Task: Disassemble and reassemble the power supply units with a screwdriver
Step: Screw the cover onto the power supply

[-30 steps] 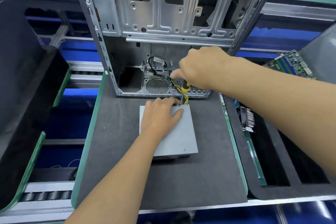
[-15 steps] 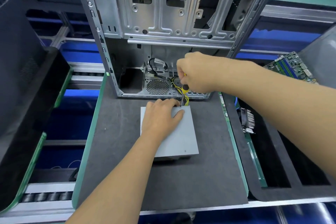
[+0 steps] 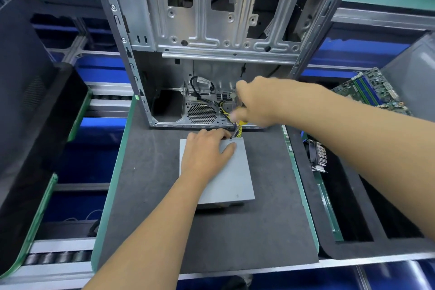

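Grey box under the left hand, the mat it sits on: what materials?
Box: looks like painted or coated sheet metal, smooth matte grey with crisp folded edges. Mat: probably dense foam or rubber, dark grey, finely speckled and non-reflective.

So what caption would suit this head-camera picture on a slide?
Left hand steadies a grey power supply while the right hand works a screwdriver at its corner.

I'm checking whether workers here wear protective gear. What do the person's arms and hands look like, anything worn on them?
Nothing is worn on what shows. The left hand and right hand are bare, with no gloves. Both forearms are uncovered as far as the picture's edge, so no sleeve or cuff is in view. No watch, wrist strap, ring or marking can be seen, though the right hand is blurred, which could hide small details.
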`<state>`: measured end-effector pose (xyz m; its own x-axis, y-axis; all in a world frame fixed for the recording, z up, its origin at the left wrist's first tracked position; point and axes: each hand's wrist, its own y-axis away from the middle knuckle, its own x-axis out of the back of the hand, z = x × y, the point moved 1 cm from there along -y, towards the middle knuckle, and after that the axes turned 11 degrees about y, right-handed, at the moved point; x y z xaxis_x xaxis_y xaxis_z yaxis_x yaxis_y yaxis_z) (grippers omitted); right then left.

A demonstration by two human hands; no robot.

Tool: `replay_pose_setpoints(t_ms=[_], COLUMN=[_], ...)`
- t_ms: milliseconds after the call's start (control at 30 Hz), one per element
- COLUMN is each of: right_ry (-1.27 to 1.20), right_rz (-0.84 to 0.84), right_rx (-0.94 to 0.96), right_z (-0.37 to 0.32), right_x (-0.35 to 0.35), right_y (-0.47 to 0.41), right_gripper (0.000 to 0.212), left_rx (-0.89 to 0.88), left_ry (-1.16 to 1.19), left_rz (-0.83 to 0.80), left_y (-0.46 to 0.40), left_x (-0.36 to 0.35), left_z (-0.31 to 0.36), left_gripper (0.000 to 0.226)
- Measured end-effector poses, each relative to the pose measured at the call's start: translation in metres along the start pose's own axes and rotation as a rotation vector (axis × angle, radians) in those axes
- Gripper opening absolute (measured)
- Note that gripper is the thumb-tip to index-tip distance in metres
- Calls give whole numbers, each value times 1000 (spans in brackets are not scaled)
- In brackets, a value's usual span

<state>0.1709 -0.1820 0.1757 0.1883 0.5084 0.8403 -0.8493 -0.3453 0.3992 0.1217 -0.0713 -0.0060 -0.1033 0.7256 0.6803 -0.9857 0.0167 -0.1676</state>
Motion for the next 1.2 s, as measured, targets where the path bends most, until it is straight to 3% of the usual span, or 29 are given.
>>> replay_pose_setpoints(t_ms=[67, 133, 167, 200, 267, 300, 400, 433, 533, 600, 733, 867, 933, 1000, 1100, 1200], right_ry=[-84, -74, -22, 31, 79, 61, -85, -61, 58, 113, -124, 35, 164, 42, -233, -130], right_rz=[5, 122, 192, 229, 164, 83, -40, -11, 91, 51, -65, 130, 184, 108, 44, 119], right_rx=[79, 87, 67, 28, -42, -6, 169, 188, 92, -6, 96, 106, 8, -26, 145, 145], right_z=[3, 2, 0, -5, -8, -9, -9, -9, -12, -11, -2, -1, -2, 0, 2, 2], right_x=[1, 1, 1, 0, 0, 2, 10, 11, 10, 5, 2, 3, -3, -6, -1, 2], right_y=[0, -1, -2, -2, -3, -4, -3, -3, -3, -3, 1, 1, -1, 1, 4, 3], right_gripper=[18, 7, 9, 25, 44, 44, 5, 15, 15, 24, 28, 5, 27, 32, 15, 23], left_rx=[-5, -13, -13, -10, -4, -2, -10, -13, -12, -4, -5, -6, -1, 0, -19, -14], left_ry=[-8, -16, -15, -12, -2, -3, -18, -17, -6, 14, 11, 9, 19, 23, 13, -12], left_rz=[2, 4, 12, 16, 12, 13, 6, 7, 16, 18, 15, 13, 15, 14, 20, 11], left_y=[0, -1, -1, -1, -1, -1, -1, -1, 0, 0, 0, -1, 0, 0, 0, -1], left_x=[0, -1, -1, -1, -2, -2, 0, -1, -1, -1, -1, 0, -1, -1, 0, -1], left_z=[0, -1, -1, -1, -1, -1, -1, -1, 0, 0, 0, -1, -1, -1, -1, -2], left_gripper=[24, 25, 24, 24, 24, 24, 25, 25, 24, 24, 24, 24, 24, 24, 24, 26])
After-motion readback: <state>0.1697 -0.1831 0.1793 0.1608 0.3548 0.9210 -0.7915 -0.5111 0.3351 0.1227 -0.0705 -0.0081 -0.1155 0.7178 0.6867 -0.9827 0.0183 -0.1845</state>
